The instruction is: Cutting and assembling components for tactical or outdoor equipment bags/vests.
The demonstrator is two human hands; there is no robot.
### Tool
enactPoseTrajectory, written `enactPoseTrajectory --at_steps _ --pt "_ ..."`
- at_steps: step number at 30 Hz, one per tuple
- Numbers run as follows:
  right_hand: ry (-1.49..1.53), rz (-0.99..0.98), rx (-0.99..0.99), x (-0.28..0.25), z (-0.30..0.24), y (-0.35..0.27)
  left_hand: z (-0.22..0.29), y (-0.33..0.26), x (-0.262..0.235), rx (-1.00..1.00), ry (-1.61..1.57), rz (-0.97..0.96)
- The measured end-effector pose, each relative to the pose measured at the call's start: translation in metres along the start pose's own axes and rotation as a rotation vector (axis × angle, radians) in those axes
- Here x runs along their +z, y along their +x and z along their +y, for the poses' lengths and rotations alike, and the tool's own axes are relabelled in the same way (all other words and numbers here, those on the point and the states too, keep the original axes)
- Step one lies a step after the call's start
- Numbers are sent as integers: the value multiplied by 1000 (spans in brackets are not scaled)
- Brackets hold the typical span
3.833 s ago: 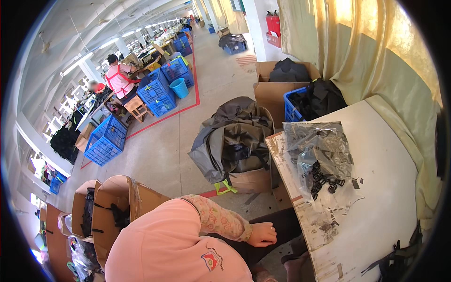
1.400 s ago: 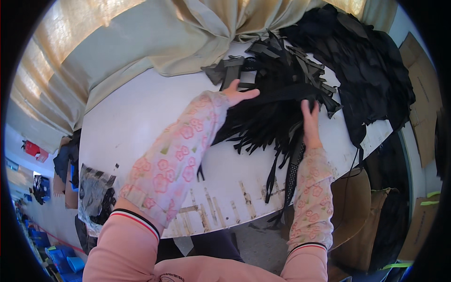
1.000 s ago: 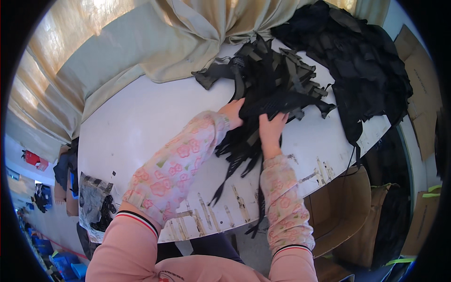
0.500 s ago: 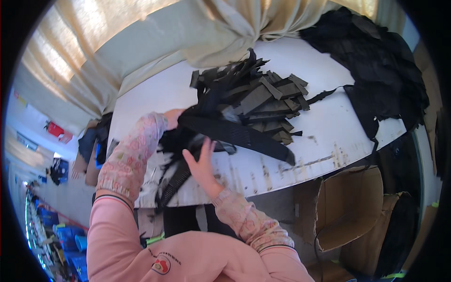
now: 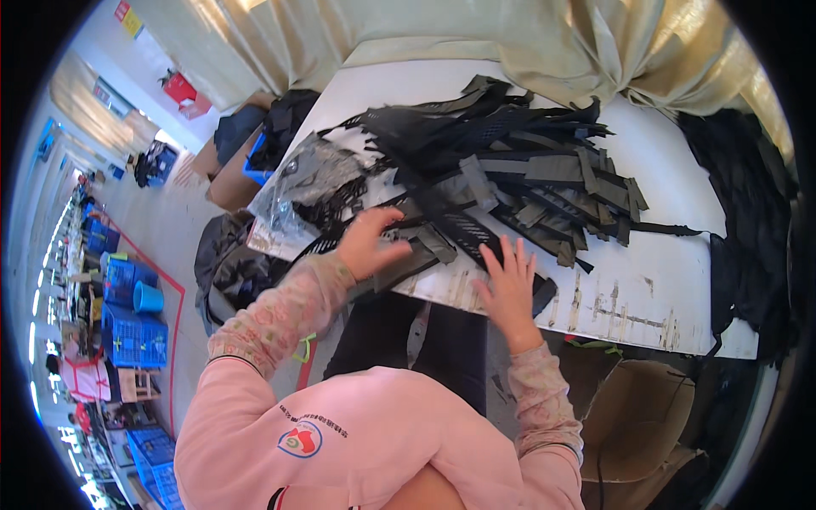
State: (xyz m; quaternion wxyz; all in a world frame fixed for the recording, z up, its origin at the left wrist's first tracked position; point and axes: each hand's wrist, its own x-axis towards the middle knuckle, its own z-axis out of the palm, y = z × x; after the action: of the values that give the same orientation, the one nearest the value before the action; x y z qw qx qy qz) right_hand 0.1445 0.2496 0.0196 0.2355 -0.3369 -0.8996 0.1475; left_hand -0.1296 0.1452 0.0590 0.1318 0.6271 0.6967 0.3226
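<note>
Both hands worked at a heap of black straps near the front edge of a white table.

The left hand [image 5: 371, 244] lay with fingers curled over a grey-black strap piece [image 5: 416, 255] at the table's [image 5: 646, 297] front edge, though whether it truly gripped the piece could not be told. The right hand [image 5: 510, 285] rested flat and open, fingers spread, on a long black mesh strap [image 5: 463, 225] that ran off the same edge, holding nothing. The pile of black straps [image 5: 510, 161] (a loose tangle of webbing and mesh strips) spread from the hands toward the table's far edge, where a beige curtain [image 5: 527, 34] hung. A clear plastic bag [image 5: 314, 183] of dark parts sat at the table's left corner, just beside the left hand. More black fabric [image 5: 748, 212] was heaped along the right edge.
</note>
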Motion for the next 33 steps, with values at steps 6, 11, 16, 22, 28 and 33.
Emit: enactPoseTrajectory --at_steps 6,11,16,22,28,33 --pt "-85 101 -91 25 15 4 -22 -56 56 88 360 131" --pt "-111 194 -205 7 36 26 -39 -51 66 64 257 288" --pt "-160 465 -339 -59 32 75 -7 -42 66 374 235 331" --pt "-324 274 -302 -72 72 127 -2 38 101 27 305 351" --pt "88 23 -141 -23 115 107 -2 50 147 427 365 125" --pt "146 140 -151 -61 75 57 69 46 218 722 -77 -62"
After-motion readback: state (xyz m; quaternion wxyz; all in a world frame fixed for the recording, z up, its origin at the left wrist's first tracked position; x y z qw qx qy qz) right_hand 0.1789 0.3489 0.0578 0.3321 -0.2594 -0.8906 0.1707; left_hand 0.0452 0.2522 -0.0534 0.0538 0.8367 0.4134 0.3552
